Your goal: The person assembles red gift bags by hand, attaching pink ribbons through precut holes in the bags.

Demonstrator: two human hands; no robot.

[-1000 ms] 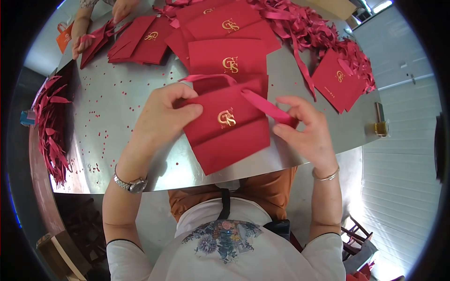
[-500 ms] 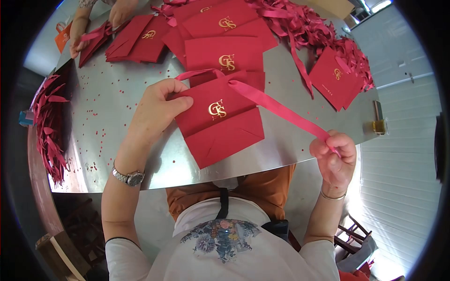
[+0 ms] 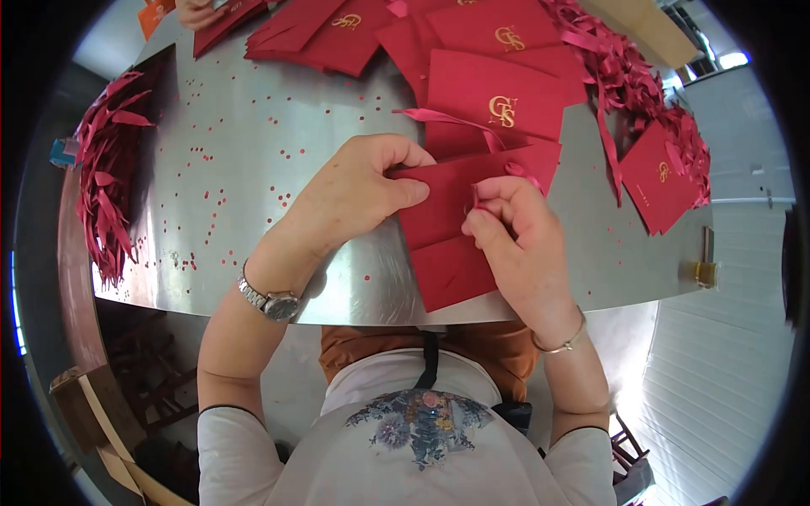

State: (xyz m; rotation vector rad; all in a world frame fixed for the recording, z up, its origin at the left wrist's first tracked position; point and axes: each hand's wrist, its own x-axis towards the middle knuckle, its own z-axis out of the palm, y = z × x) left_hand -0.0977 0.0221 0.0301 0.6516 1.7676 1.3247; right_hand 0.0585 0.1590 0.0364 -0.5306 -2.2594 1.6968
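Observation:
A red paper gift bag (image 3: 443, 266) lies flat near the table's front edge, its folded bottom toward me. My left hand (image 3: 363, 185) grips its upper left edge, thumb on the front and fingers behind. In front of the bag, my right hand (image 3: 523, 244) pinches a thin pink-red ribbon between thumb and fingertips, covering the gold logo area. Part of the ribbon (image 3: 460, 121) trails out to the left behind the bag's top edge. A short bend of it shows at the upper right, beside my right fingers.
More red bags (image 3: 456, 84) with gold letters overlap beyond mine. Heaps of ribbon (image 3: 624, 76) lie at the back right and ribbons (image 3: 105, 177) hang at the left. Another person's hand (image 3: 198, 13) touches a bag at the back. Small red dots dot the metal table (image 3: 337, 278).
My right hand has come in from the far right to the bag's front, and the ribbon it stretched out is now drawn in. My left hand keeps its hold. The view has shifted.

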